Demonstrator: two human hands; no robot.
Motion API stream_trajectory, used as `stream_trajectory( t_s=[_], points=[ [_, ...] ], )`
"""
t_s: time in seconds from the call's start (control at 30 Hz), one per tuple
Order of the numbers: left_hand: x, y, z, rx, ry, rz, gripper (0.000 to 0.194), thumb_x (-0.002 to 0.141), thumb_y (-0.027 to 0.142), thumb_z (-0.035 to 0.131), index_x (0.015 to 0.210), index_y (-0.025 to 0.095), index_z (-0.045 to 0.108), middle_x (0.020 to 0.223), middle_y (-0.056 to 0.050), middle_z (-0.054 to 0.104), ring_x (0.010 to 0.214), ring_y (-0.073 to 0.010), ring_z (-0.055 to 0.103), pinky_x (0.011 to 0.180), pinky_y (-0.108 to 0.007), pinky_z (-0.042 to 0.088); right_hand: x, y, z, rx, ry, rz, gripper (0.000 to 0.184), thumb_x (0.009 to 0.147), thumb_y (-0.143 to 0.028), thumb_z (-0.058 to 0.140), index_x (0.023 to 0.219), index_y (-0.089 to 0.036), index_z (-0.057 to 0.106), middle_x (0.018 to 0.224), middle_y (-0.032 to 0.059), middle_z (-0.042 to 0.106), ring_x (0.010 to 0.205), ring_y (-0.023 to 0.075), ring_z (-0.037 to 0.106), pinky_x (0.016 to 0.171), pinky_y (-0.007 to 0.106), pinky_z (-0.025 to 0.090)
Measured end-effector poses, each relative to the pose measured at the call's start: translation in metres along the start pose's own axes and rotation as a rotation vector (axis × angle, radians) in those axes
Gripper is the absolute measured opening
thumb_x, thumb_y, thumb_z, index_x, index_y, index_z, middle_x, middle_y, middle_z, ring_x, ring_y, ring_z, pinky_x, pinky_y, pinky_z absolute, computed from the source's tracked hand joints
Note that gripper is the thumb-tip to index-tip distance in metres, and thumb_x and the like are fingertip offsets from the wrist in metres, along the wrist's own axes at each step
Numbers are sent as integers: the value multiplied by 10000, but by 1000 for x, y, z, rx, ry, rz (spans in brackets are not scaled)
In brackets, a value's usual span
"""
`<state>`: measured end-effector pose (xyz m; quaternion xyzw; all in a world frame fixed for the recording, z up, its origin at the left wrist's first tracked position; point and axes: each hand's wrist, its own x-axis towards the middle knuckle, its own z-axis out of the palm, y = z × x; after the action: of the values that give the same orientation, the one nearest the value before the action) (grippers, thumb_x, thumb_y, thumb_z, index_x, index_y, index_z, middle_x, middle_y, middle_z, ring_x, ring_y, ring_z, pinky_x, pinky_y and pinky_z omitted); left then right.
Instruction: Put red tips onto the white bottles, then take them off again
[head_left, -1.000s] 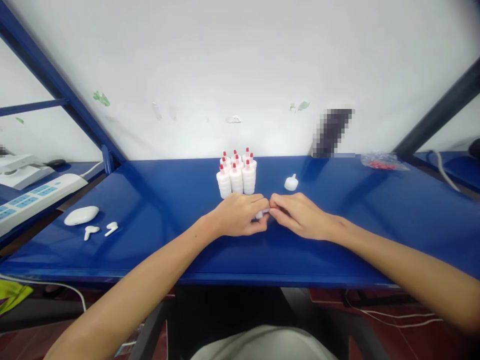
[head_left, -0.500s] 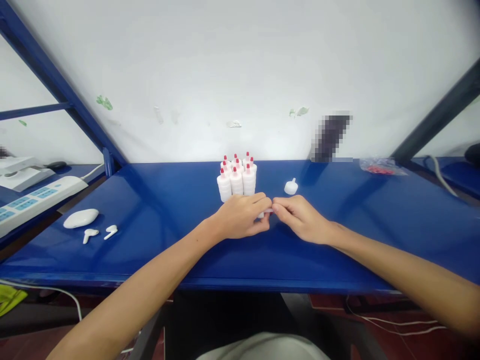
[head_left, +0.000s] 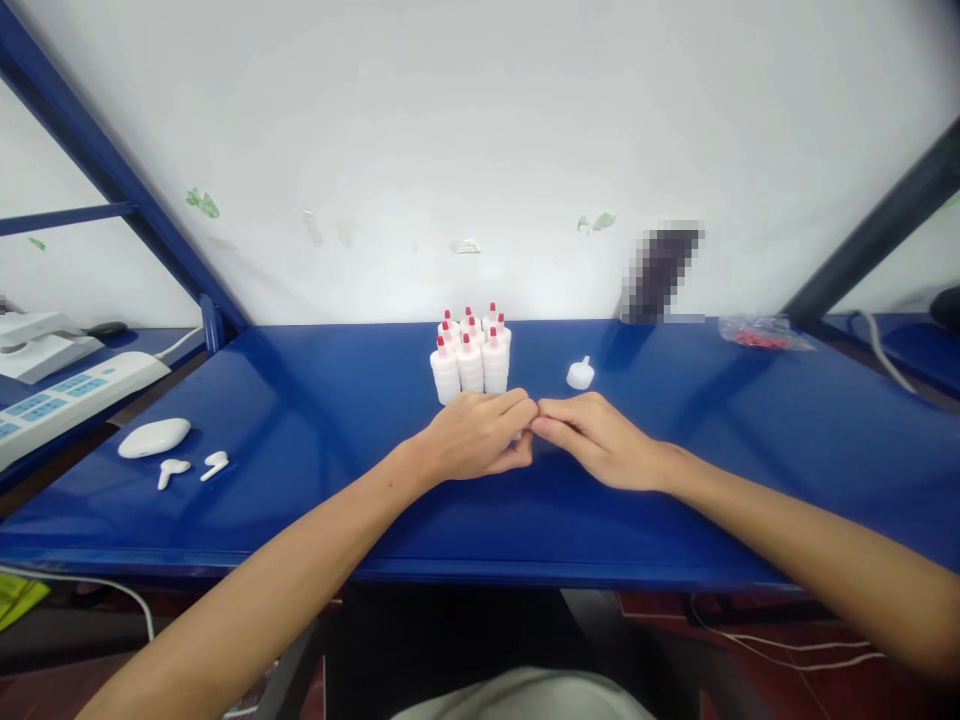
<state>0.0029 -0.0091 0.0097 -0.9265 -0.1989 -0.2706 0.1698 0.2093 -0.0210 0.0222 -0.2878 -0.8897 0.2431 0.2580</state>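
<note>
My left hand (head_left: 491,432) is closed around a small white nozzle cap (head_left: 517,436), and only a sliver of it shows between thumb and fingers. Against it, my right hand (head_left: 596,437) pinches at the nozzle's tip; the fingers hide the small red tip cap glimpsed there earlier. Just beyond my left hand, several white squeeze bottles (head_left: 470,368) with red tips stand upright in a tight group. A loose white nozzle cap (head_left: 580,374), without a red tip, sits on the blue table (head_left: 337,400) beyond my right hand.
A clear bag with red pieces (head_left: 765,334) lies at the back right. To the left are a white earbud case (head_left: 154,438) and two earbuds (head_left: 215,465). A white power strip (head_left: 82,405) lies beyond the table's left side. The wall (head_left: 480,150) bounds the back.
My right fingers have closed tighter against my left fingers; the red bit and nozzle visible between them before are now mostly covered. The bottles and loose nozzle cap stay put; the view shifts slightly.
</note>
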Motion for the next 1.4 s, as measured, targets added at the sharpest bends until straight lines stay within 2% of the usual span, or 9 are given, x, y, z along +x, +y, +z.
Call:
stream_trajectory(
  t_s=[0.27,0.5,0.6,0.73,0.83,0.9,0.97,1.17,1.4],
  points=[
    [9,-4,-3,69,-81,5,155,913,175,334,832,176,466,754,-8,551,616,-126,512,504,-271,350,-1,7,0,-1,66,21,377,1023,-374,377,744,-175,535,619,-39,472,548,92,412,556,227,340],
    [8,4,-14,-126,-135,-26,199,927,209,350,862,163,533,781,-13,572,628,-125,493,542,-259,362,-5,3,11,-177,269,-276,321,984,-222,441,667,-200,403,572,-52,404,481,83,341,489,239,276],
    [1,-8,-21,-278,-198,-70,262,953,223,358,1044,162,596,849,-22,606,678,-124,531,612,-240,408,-7,4,7,-109,377,-221,365,1000,-261,404,639,-213,378,558,-41,380,474,102,342,484,262,280],
    [-15,-32,-23,-396,-214,-229,431,977,207,337,1386,245,469,1059,-26,667,876,-142,615,824,-252,467,-8,13,-14,111,675,-58,389,1023,-363,329,655,-240,334,571,-28,327,478,139,326,481,295,278],
    [-19,-35,-18,-424,-171,-299,440,963,227,376,1397,215,449,1188,-49,659,966,-169,633,886,-283,469,-6,20,-26,-96,392,-21,337,1015,-364,353,717,-225,427,625,-8,432,539,149,397,551,302,326],
    [-16,-29,-14,-431,-202,-263,421,954,239,386,1363,197,479,1137,-53,681,938,-177,645,862,-288,477,-5,23,-28,-252,134,6,277,1006,-350,376,799,-210,495,711,14,541,619,158,477,623,302,358],
    [-13,-21,-10,-420,-233,-213,390,942,243,395,1304,181,527,1062,-55,699,896,-180,651,822,-284,481,-3,25,-27,-349,-7,45,259,999,-362,397,845,-201,528,741,17,587,663,164,508,696,313,367],
    [-12,-17,-8,-387,-246,-205,338,936,251,396,1212,177,577,959,-48,703,794,-167,644,745,-271,477,1,26,-23,-430,-75,147,423,1023,-415,301,678,-203,427,600,-10,512,602,161,453,727,323,339],
    [-12,-18,-8,-386,-236,-208,315,944,256,395,1174,171,592,924,-47,693,801,-170,633,749,-273,469,1,27,-23,-358,-173,236,300,1002,-330,316,756,-206,434,638,-8,525,590,146,484,604,280,314]
  ],
)
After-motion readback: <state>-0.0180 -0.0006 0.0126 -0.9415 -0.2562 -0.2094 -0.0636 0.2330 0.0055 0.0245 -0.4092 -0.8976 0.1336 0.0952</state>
